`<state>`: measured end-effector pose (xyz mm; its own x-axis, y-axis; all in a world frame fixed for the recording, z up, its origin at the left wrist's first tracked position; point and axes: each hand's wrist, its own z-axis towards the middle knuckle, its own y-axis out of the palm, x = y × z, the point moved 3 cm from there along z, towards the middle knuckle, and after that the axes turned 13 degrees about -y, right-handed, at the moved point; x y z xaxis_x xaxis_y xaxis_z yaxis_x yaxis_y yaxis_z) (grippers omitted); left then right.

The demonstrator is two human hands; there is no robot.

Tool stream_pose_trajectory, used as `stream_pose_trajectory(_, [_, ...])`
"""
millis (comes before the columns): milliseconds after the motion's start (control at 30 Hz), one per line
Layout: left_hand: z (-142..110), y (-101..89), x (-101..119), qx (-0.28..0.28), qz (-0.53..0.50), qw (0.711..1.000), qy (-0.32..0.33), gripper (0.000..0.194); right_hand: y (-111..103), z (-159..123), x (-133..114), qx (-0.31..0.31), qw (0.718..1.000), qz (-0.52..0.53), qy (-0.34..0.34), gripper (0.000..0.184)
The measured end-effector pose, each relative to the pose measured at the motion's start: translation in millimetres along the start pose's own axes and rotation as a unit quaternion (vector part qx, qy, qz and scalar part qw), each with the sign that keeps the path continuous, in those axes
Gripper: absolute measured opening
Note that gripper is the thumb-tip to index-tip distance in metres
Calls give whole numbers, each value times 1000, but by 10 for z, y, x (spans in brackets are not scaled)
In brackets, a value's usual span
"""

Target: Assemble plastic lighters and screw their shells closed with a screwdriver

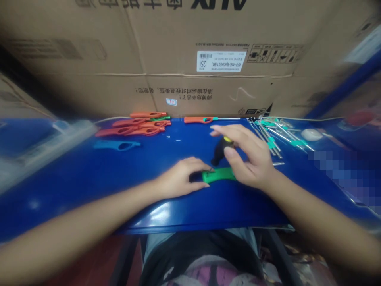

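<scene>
The carton [172, 55] shows upside-down "AUX"; its white label [222, 61], "25".

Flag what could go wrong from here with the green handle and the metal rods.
1. The black-and-yellow tool in the right hand is close to the fingers of the left hand; a slip might catch them.
2. The green handle is pinched at its left end over a shiny blue table, so it may twist or slide.
3. Loose metal rods with green pieces lie just beyond the right hand and could get knocked.
</scene>
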<state>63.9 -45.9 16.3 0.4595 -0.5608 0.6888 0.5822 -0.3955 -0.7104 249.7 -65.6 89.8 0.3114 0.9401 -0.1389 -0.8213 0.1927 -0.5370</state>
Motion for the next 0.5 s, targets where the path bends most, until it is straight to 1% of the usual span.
stream_pose_trajectory(67, [-1, -3, 2, -3, 6, 1000, -4, 35, 38, -23, 16, -14, 995, 84, 52, 40])
stream_pose_trajectory(100, [-2, -3, 2, -3, 6, 1000, -4, 35, 48, -29, 19, -13, 992, 111, 65, 39])
stream_pose_trajectory(133, [-3, -2, 1, -1, 5, 1000, -2, 35, 47, -29, 20, -7, 991, 117, 63, 38])
stream_pose_trajectory(200, [-6, 2, -5, 5, 4, 1000, 4, 34, 22, -16, 8, 6, 997, 72, 20, 34])
stream_pose_trajectory(267, [-7, 5, -12, 12, 6, 1000, 5, 34, -7, 5, -20, 4, 999, 5, -44, 38])
stream_pose_trajectory(300, [-7, 6, -15, 14, 8, 1000, 3, 34, -17, 15, -36, 1, 998, -15, -68, 40])
stream_pose_trajectory(333, [-7, 6, -16, 14, 9, 1000, 1, 34, -23, 24, -49, -4, 997, -19, -78, 40])
stream_pose_trajectory(367, [-6, 6, -16, 12, 8, 1000, 0, 34, -24, 31, -54, -11, 997, -5, -72, 40])
stream_pose_trajectory(467, [-4, 6, -11, 2, 5, 1000, 0, 33, -7, 35, -35, -28, 997, 75, -7, 38])
stream_pose_trajectory(500, [-4, 5, -10, 2, 6, 1000, 2, 33, -6, 32, -25, -25, 996, 82, 3, 35])
